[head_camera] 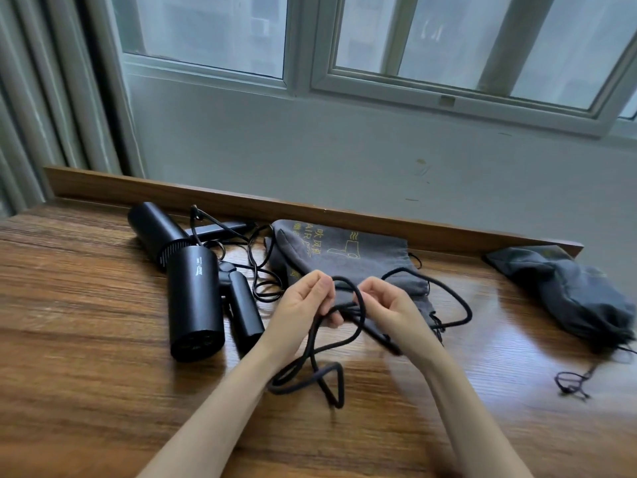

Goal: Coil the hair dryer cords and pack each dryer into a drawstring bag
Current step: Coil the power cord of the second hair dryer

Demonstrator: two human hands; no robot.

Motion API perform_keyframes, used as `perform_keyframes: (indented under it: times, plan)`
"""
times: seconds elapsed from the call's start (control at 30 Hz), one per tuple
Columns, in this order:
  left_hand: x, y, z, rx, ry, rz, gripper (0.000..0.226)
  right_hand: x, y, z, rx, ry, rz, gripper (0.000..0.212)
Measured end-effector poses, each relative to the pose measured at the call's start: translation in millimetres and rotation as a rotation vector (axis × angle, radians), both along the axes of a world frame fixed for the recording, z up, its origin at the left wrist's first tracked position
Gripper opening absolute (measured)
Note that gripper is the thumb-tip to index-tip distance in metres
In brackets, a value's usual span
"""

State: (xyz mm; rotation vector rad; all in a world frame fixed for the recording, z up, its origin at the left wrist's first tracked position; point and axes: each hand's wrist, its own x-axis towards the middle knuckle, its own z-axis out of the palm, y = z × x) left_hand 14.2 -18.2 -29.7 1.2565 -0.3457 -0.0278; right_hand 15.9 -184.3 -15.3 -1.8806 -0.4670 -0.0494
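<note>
Nearest, on the wooden surface (86, 357): slack loops of a thick dark cord (310, 374), trailing from the hands down toward the near edge. Higher up, same cord arching between both hands and swinging out right in a wide loop over the grey cloth. Left hand (303, 305) closed around the cord, thumb and fingers pressed together on a gathered strand. Right hand (386, 303) likewise closed, pinching the cord just beside the left one, knuckles nearly touching. Both forearms bare, reaching in from the near edge.

Just left of the hands: black hair dryer (194, 301) lying on its side, barrel end facing near, folding handle alongside it on the right. Behind it, toward the far left: second black hair dryer (155, 229), barrel angled away, partly hidden by the first. Thin black cord (258, 270) tangled loosely between these dryers and the bag.

Under and beyond the hands: flat grey drawstring bag (344, 257) with yellow printing, lying against the far raised wooden lip. Far right: another grey drawstring bag (568, 291), crumpled and bulging, its drawstring (572, 382) trailing onto the surface toward the near side.
</note>
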Motion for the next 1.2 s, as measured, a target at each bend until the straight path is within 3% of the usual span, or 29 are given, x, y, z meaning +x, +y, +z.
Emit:
perform_keyframes:
  times: [0.13, 0.27, 0.37, 0.43, 0.5, 0.57, 0.63, 0.7, 0.73, 0.8, 0.87, 0.97, 1.03, 1.1, 1.17, 1.2]
  plan:
    - [-1, 0, 2, 0.074, -0.025, 0.042, 0.028, -6, 6, -4, 0.217, 0.213, 0.111, 0.042]
    - [-2, -2, 2, 0.038, 0.058, -0.047, 0.028, -15, 8, 1, 0.090, 0.107, 0.217, 0.026]
    - [0, 0, 0, 0.045, 0.091, 0.001, 0.025, -18, 11, -1, 0.081, 0.113, 0.257, 0.029]
    - [1, 1, -3, 0.214, -0.027, 0.129, 0.016, -19, 13, -2, 0.122, 0.184, 0.225, 0.031]
    - [0, 2, -4, 0.492, -0.277, 0.358, 0.011, -18, 14, -3, 0.218, 0.249, 0.133, 0.031]
    - [-1, 5, -4, 0.619, -0.553, 0.498, 0.012, -17, 14, -3, 0.278, 0.243, 0.034, 0.031]
    - [-5, 6, 0, 0.596, -0.643, 0.359, 0.015, -17, 15, -1, 0.254, 0.209, -0.018, 0.034]
    - [-7, 6, 0, 0.648, -0.609, 0.196, 0.027, -15, 16, 0, 0.215, 0.184, -0.057, 0.037]
    - [-8, 6, 1, 0.667, -0.591, 0.165, 0.023, -14, 16, 0, 0.220, 0.186, -0.081, 0.040]
    - [-9, 4, 5, 0.565, -0.557, 0.189, 0.012, -12, 14, 1, 0.293, 0.214, -0.097, 0.038]
    - [-8, 5, 17, 0.341, -0.461, 0.267, 0.017, -11, 10, 0, 0.316, 0.237, -0.047, 0.036]
    - [-4, 18, 34, -0.282, -0.158, 0.256, 0.025, -10, 2, -1, 0.198, 0.213, 0.060, 0.041]
    - [1, 35, 38, -0.742, 0.031, 0.133, 0.023, -9, -3, -2, 0.038, 0.144, 0.044, 0.044]
    - [7, 53, 39, -1.063, 0.121, 0.062, 0.025, -6, -9, -2, -0.059, 0.070, -0.026, 0.041]
    - [12, 64, 36, -1.183, 0.193, 0.143, 0.029, -3, -16, -2, -0.082, 0.019, -0.104, 0.038]
    - [14, 66, 34, -1.119, 0.221, 0.249, 0.029, -2, -18, -3, -0.094, -0.011, -0.142, 0.038]
